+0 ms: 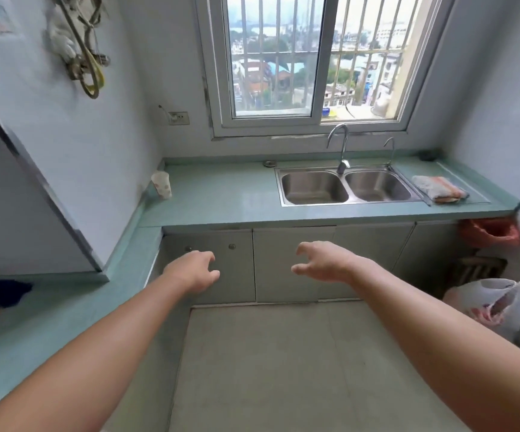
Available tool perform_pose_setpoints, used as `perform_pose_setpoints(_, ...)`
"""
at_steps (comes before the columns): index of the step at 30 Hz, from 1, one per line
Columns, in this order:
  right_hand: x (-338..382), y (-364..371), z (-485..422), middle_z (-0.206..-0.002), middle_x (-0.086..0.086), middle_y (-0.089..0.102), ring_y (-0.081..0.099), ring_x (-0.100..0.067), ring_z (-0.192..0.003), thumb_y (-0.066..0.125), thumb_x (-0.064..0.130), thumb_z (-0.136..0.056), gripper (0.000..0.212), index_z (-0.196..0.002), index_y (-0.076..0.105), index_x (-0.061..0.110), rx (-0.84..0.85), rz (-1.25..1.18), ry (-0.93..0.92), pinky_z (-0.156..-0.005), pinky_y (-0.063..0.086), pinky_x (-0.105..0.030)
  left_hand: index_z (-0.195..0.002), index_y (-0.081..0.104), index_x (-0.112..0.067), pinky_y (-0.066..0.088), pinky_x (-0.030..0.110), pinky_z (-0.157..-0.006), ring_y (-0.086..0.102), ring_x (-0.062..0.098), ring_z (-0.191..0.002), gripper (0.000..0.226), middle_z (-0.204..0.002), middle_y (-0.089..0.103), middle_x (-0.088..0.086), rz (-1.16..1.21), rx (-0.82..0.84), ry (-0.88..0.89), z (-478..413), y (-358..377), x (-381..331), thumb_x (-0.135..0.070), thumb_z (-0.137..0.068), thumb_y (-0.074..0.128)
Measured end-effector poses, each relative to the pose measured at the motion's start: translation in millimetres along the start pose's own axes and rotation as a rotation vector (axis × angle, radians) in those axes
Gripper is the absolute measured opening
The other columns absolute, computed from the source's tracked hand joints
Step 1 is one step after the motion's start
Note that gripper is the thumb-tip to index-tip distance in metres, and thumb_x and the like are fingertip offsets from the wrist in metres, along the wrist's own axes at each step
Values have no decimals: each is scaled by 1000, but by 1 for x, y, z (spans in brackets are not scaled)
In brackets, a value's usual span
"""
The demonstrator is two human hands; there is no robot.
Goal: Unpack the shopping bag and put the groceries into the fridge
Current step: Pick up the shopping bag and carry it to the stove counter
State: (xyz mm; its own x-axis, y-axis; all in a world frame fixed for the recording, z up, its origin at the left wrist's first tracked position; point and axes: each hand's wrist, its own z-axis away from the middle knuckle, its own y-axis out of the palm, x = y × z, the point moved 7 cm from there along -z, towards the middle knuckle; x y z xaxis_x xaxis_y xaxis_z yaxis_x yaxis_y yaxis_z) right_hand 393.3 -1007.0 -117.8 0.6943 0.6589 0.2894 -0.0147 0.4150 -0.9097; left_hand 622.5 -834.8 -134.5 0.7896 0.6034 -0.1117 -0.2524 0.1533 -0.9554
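Your left hand point(194, 271) and right hand point(324, 263) both hang out in front of you over the floor point(283, 369), holding nothing, with the fingers point(307, 248) loosely curled and apart. The thing you need looks to be the white plastic bag point(489, 307), which sits slumped on the floor at your far right against the wall, its mouth gaping toward you and something pinkish showing inside. It is well apart from both hands, so turn your body to it rather than stretching sideways. Reach with the right hand, gather both handles together so that the thin film does not tear or spill, and put the left hand under the bottom if it feels heavy. Lift it onto the bare stretch of bench point(221, 198) left of the sink point(314, 188), where you can unpack standing upright. Leave the orange bag point(489, 235) hanging under the bench end; it looks like a rubbish bag. The tall grey cabinet point(9, 213) on your left may be the fridge, though I cannot tell for certain.
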Motion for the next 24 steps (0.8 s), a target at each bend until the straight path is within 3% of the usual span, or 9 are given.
perform_pose_setpoints(6, -91, -14, -29, -138, 0, 55, 52, -20, -125, 57, 57, -88, 61, -141, 48, 29, 20, -70, 149, -100, 45, -39, -138, 50, -30, 51, 39, -94, 55, 19, -122, 47, -136, 55, -4, -63, 64, 169, -95, 1, -95, -47, -95, 48)
perform_pose_setpoints(16, -324, -50, -50, -138, -1, 56, 54, -20, -123, 56, 56, -88, 61, -141, 49, 26, 10, -167, 387, -100, 46, -38, -138, 48, -29, 52, 36, -85, 58, 19, -106, 47, -128, 54, -2, -128, 124, 431, -224, 26, -337, -48, -95, 49)
perform_pose_setpoints(21, -437, -71, -34, -138, -3, 58, 62, -22, -115, 55, 56, -88, 62, -141, 49, 26, 21, -223, 495, -99, 49, -40, -138, 48, -29, 50, 38, -92, 56, 21, -116, 46, -131, 55, -1, -132, 140, 541, -261, 36, -470, -46, -95, 49)
perform_pose_setpoints(24, -498, -82, -18, -142, -4, 56, 56, -25, -124, 56, 53, -91, 61, -144, 47, 24, 3, -247, 570, -101, 45, -38, -139, 48, -29, 50, 39, -94, 56, 21, -118, 48, -132, 54, -1, -124, 155, 619, -270, 46, -544, -46, -95, 48)
